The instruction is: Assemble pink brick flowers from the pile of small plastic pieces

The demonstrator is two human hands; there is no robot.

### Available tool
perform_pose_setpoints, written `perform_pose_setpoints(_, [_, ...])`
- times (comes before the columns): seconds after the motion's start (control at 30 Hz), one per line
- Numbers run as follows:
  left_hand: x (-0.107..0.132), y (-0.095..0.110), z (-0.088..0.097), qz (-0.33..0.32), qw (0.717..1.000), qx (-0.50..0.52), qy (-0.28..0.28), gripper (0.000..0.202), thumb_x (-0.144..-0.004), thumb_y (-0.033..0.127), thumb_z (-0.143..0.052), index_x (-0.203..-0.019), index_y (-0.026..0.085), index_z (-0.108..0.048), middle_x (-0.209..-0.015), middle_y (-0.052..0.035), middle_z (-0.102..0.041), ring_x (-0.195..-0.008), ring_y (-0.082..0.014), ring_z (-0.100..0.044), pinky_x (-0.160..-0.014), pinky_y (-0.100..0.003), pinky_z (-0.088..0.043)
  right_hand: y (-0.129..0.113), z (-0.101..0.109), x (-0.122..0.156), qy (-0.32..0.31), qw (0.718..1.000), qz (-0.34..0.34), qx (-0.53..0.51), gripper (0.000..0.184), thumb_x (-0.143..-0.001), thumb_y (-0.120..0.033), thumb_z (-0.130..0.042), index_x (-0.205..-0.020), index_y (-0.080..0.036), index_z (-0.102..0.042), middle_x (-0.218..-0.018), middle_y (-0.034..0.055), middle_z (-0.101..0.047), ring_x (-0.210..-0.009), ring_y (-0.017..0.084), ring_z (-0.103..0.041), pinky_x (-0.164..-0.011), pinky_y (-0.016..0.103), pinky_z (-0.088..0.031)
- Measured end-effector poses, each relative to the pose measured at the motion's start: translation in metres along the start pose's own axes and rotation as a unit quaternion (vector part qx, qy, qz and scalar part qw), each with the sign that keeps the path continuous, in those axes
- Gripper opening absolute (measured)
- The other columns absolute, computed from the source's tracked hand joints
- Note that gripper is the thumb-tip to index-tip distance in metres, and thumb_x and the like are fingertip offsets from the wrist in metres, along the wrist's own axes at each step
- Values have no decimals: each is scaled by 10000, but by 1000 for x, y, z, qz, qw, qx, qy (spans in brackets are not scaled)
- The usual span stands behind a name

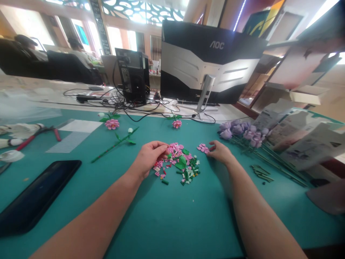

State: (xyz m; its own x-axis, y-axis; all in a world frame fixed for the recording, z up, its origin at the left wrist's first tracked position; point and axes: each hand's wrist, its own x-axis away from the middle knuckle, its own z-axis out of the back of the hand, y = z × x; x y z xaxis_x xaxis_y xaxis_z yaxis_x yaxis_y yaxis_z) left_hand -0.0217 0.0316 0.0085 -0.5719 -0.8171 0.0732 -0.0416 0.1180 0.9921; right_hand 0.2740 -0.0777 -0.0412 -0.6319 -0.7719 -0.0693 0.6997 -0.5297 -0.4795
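Note:
A heap of small pink, green and white building-block pieces [181, 162] lies on the teal mat [172, 216] in front of me. My left hand [150, 157] rests at the heap's left edge, fingers curled and pinched on pieces I cannot make out. My right hand [221, 151] lies just right of a small cluster of pink petal pieces [202, 148], its fingertips closed on a piece at the cluster's edge. A green block stem with a white bud [115, 144] lies to the left. Two finished pink block flowers [112, 123] [176, 123] stand further back.
Purple block flowers with long stems [242, 131] and loose green stems [261, 172] lie at the right beside printed booklets [302, 140]. A black tablet [35, 196] is at the near left, pliers [40, 135] further left. A monitor [207, 61], a computer tower [133, 73] and cables stand behind. People sit far back.

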Motion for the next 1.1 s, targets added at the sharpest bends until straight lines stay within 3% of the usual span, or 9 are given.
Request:
perform_pose_setpoints(0.2, [-1,-2,1,2,1000,-6,-5,226,-731,322,-689,-834,125,-649,-720,-41,-672,-592,-103,-589,-599,-227,-469,-2,-10,-3,28,1000,3,6,470,-690,-190,-660,-1151,-170,-570,-900,26,-696,-790,158,-622,-708,244,-437])
perform_pose_setpoints(0.37, [-1,-2,0,0,1000,1,-3,201,-741,295,-677,-833,119,-650,-718,-40,-667,-597,-103,-590,-606,-230,-472,-6,-6,-3,59,998,-2,10,437,-705,-204,-639,-1138,-170,-587,-939,48,-694,-790,170,-620,-712,265,-442])
perform_pose_setpoints(0.6, [-1,-4,0,-3,1000,6,-5,187,-747,286,-668,-834,122,-646,-714,-38,-658,-602,-102,-587,-629,-241,-480,-36,6,14,90,995,48,-5,305,-786,-249,-544,-1068,-198,-648,-969,41,-696,-832,173,-616,-771,280,-435])
perform_pose_setpoints(0.7, [-2,-5,1,-15,1000,2,-3,212,-746,334,-676,-745,132,-611,-655,-14,-617,-579,-92,-557,-600,-227,-461,-53,7,25,60,993,98,-16,241,-787,-261,-547,-976,-214,-689,-887,26,-715,-817,179,-627,-730,275,-439])
perform_pose_setpoints(0.9, [-5,-5,7,-71,997,-29,21,448,-810,502,-567,-544,164,-441,-469,51,-397,-423,-56,-342,-427,-208,-269,-68,3,38,-1,985,172,24,227,-802,-194,-517,-921,-225,-708,-883,12,-724,-813,172,-634,-735,263,-440])
perform_pose_setpoints(1.1, [-5,-8,6,-52,998,-33,24,390,-793,495,-589,-612,155,-527,-550,21,-500,-505,-75,-444,-491,-207,-346,-68,-9,36,-55,978,184,85,235,-818,-198,-514,-956,-220,-703,-968,35,-703,-872,177,-620,-766,262,-432])
